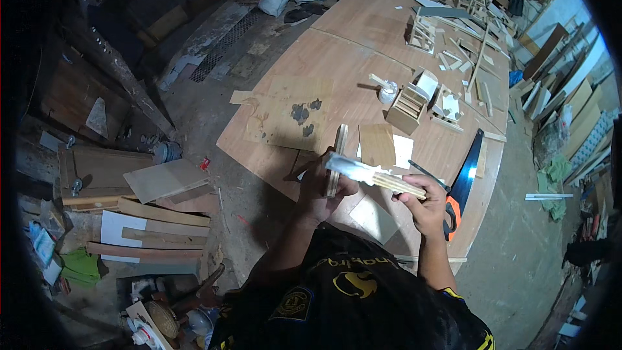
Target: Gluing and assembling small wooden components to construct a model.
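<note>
My left hand (316, 193) is closed around a narrow wooden strip (338, 155), held with its edge up. In my right hand (422, 203) is a flat wooden stick (396, 184), pinched between thumb and fingers. White paste that looks like glue (353, 168) coats the stick's left end, which lies across the wooden strip; whether they touch I cannot tell. Behind my hands, a thin wooden panel (377, 145) rests on a white sheet (403, 151). Farther back stand a container of white paste (387, 93) and a small wooden box with slats (407, 107).
A handsaw (468, 172) with an orange-and-black handle lies along the right edge of the wooden worktable (363, 58). A stained board (285, 113) is on its left. Several wood offcuts (460, 58) litter the far end. Stacked boards (162, 220) occupy the floor at left.
</note>
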`<state>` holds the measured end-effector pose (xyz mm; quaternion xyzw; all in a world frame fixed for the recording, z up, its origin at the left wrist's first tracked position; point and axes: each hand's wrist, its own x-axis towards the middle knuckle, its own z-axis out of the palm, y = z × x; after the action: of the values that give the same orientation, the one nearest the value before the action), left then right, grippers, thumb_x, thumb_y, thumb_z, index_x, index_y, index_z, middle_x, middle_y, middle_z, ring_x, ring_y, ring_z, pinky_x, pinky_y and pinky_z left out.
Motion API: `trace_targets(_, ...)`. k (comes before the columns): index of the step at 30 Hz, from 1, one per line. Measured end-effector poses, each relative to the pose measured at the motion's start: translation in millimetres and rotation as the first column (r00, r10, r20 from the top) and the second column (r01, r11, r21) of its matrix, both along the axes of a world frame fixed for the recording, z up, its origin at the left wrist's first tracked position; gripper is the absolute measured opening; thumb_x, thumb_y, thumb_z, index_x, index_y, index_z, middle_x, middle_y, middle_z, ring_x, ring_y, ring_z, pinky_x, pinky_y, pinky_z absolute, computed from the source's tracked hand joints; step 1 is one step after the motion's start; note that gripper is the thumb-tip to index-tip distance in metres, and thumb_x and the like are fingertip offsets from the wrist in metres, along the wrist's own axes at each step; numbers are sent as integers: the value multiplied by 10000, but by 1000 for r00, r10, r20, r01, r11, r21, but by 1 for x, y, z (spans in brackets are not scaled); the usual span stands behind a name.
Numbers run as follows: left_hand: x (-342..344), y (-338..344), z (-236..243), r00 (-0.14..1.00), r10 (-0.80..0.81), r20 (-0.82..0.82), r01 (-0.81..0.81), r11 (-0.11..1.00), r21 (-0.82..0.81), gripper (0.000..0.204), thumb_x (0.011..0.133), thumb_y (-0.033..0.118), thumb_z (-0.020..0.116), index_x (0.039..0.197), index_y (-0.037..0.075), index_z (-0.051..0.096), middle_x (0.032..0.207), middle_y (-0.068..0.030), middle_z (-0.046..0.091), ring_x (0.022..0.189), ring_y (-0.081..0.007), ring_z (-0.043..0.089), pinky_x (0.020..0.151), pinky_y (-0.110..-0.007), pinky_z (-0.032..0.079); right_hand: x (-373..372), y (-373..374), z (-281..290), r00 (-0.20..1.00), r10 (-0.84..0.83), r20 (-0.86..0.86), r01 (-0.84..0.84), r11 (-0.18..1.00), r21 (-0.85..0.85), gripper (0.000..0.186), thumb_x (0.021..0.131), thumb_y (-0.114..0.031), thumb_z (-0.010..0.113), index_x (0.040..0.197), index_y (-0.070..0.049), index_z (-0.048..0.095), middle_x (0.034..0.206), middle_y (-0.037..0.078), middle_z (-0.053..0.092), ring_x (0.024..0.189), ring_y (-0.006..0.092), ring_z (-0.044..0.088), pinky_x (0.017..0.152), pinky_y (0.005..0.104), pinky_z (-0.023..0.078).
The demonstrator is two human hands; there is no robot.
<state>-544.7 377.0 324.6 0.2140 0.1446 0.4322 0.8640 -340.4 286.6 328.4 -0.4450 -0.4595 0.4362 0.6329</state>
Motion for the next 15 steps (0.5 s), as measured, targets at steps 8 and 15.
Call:
trace_targets(8, -9, 9, -25, 494, 658, -568, -3, 655, 756, 394, 903, 322, 534, 1120, -6, 522, 729, -78, 561, 601, -147, 547, 525, -260, 452, -4, 2, 5, 989, -117, 94, 111, 992, 61, 305, 797, -55, 722, 1070, 27, 615, 924, 100, 666, 803, 138, 627, 742, 247, 491)
trace_targets(15, 5, 12, 31, 790, 465, -399, -287, 856, 430, 332, 929, 315, 486, 1130, 59, 422, 728, -70, 542, 561, -145, 504, 519, -268, 428, 17, 0, 0, 972, -213, -102, 223, 970, 100, 327, 846, -68, 674, 1132, 34, 552, 873, 118, 647, 738, 143, 598, 665, 257, 490)
